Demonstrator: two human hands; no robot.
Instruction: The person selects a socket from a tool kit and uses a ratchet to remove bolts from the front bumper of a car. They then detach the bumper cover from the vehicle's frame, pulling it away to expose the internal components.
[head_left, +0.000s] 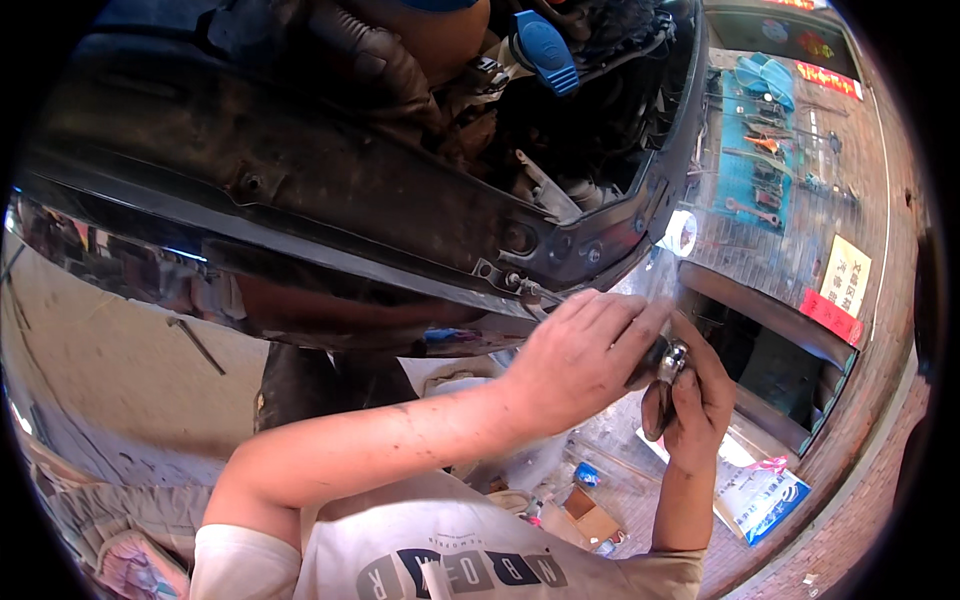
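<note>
- On the ground beyond the left end of the glossy dark bumper's lower edge (330, 312), a metal bar (197, 345) lies loose; I can make out no marking on it.
- Across the chest of the pale shirt (400, 525) run large block letters in grey and navy, with a smaller line above them.
- At the right end of the bumper's upper edge, a thin rod (536, 290) slants from a small fitting (514, 281) toward the left hand (582, 350). That hand is curled with its fingers together; what it closes on is hidden.
- The hand tool (669, 366), chrome-headed and dark-handled, is just off the bumper's right corner, clamped between the right hand's (708, 398) thumb and fingers. Whether it joins the rod I cannot tell.
- The step in hand looks like working the fitting with this tool; the next move likely calls for the left hand to steady the line while the right turns.
- Toward the lower right, a blue-and-white printed sheet (765, 497) carries lettering too skewed to follow.
- On the brick wall (890, 215), right of the blue tool panel (740, 185), a yellow card (848, 272) shows dark characters, with a red strip (832, 318) at its lower edge.
</note>
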